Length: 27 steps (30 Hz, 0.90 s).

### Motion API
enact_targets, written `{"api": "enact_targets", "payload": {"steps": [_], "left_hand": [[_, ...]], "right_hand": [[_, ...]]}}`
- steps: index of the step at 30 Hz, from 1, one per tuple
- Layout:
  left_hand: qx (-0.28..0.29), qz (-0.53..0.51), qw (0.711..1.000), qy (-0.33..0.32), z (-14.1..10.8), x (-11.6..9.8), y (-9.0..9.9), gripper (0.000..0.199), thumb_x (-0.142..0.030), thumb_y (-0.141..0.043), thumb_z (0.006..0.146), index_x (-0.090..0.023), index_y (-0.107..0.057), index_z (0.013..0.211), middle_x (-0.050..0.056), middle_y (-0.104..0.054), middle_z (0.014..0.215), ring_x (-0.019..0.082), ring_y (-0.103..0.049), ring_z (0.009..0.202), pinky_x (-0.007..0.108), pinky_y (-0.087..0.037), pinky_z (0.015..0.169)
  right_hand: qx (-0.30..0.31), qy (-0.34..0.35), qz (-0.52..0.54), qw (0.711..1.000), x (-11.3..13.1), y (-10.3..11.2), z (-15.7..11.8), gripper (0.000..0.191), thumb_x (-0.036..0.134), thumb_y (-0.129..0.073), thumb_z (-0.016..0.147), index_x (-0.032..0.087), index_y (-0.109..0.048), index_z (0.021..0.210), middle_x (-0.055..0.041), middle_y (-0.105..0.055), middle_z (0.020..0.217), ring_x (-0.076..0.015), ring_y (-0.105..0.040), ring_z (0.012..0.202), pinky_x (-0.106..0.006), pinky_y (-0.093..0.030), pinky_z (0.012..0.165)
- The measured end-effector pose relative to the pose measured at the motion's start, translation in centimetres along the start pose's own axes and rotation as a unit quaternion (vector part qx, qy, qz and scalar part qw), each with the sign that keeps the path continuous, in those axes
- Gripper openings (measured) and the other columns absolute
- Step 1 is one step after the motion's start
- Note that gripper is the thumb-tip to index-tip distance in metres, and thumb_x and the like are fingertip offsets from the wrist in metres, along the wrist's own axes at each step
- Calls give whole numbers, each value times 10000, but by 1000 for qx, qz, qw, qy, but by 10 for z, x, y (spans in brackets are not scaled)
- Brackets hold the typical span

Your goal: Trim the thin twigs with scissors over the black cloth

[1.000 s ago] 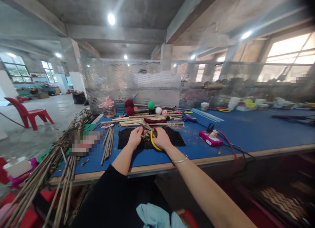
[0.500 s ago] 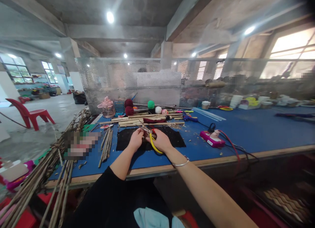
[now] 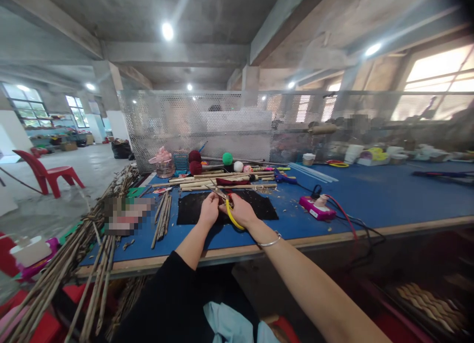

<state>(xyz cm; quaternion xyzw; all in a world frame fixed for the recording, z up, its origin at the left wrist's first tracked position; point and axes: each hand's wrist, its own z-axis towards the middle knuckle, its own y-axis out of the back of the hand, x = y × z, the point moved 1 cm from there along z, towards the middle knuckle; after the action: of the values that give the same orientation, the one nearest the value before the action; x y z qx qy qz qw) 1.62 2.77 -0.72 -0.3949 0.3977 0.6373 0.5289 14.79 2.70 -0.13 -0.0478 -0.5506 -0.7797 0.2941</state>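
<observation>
One blue, wood-edged table (image 3: 377, 197) is overhung by concrete beams (image 3: 177, 53); yellow-handled scissors (image 3: 230, 217) are gripped by the curled right hand (image 3: 242, 211); the left hand's (image 3: 209, 209) hold is hidden.

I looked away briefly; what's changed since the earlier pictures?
The left hand has shifted slightly right and the fingers of the right hand have reached toward it, largely hiding the brown bits between them. No release shows. The scissors stay in the right hand; the black cloth and sticks lie as before.
</observation>
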Motion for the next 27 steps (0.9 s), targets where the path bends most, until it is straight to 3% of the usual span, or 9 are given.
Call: {"api": "enact_targets", "payload": {"steps": [7,14,22,27], "left_hand": [[-17,146,989,-29,7,-7,2,257,-254,-362,840,-146,-595,851,65,-649,845,160,-578,788,270,-423,768],[10,82,995,-50,5,-6,-1,257,-209,-375,835,-128,-617,865,69,-667,889,156,-594,821,257,-430,785],[-11,134,990,-51,-5,-10,13,243,-209,-382,835,-125,-609,811,74,-664,839,152,-586,772,250,-424,755],[-14,111,993,-40,-1,-4,13,249,-261,-393,836,-126,-599,872,80,-656,885,159,-577,818,254,-412,780]], "right_hand": [[14,-25,4,1000,-3,2,2,422,591,-494,743,201,-495,905,-54,-627,828,-203,-597,749,-259,-337,596],[-28,20,-3,999,-5,1,2,452,587,-536,714,181,-483,906,-72,-603,914,-181,-568,836,-248,-373,667],[14,-4,-72,997,4,5,-2,513,650,-482,718,188,-501,939,-72,-634,862,-205,-600,808,-256,-359,646],[35,-27,-81,996,3,5,-1,529,682,-440,724,199,-533,918,-79,-649,873,-212,-608,821,-254,-366,641]]}}
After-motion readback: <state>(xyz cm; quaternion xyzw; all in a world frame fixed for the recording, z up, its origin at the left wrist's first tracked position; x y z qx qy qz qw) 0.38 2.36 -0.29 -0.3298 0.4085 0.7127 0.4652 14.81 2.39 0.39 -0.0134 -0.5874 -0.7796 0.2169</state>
